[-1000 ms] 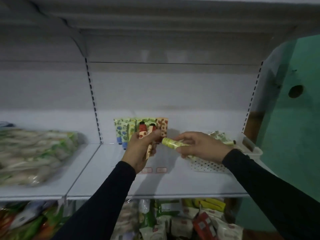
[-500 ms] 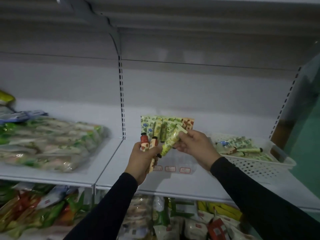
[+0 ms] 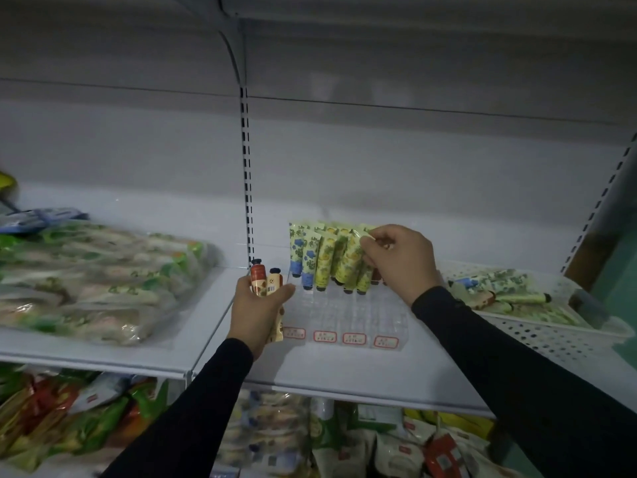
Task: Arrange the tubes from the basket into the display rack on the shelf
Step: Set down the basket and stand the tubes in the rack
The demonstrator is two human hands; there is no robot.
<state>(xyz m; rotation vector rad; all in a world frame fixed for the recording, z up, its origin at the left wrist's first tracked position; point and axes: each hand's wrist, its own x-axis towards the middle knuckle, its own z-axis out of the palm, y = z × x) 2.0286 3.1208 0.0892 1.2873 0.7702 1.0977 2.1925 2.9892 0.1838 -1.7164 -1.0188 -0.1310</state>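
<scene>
A clear display rack (image 3: 348, 315) with red price labels along its front sits on the white shelf (image 3: 344, 374). Several floral tubes (image 3: 312, 257) stand cap-down in its back rows. My right hand (image 3: 400, 260) pinches the top of a yellow-green tube (image 3: 350, 262) that stands among them in the rack. My left hand (image 3: 260, 305) grips two or three orange tubes (image 3: 263, 281) with dark caps up, just left of the rack. A white perforated basket (image 3: 558, 336) at the right holds several more tubes (image 3: 506, 288) lying flat.
A large clear bag of green packaged goods (image 3: 96, 281) lies on the left shelf section. A slotted upright (image 3: 246, 188) divides the shelf back. The shelf below holds many snack packets (image 3: 344, 439). A green wall (image 3: 620, 270) is at the far right.
My right hand has carried the yellow-green tube from in front of my left hand back into the rack, cap down. The view has shifted left. My left hand kept its tubes.
</scene>
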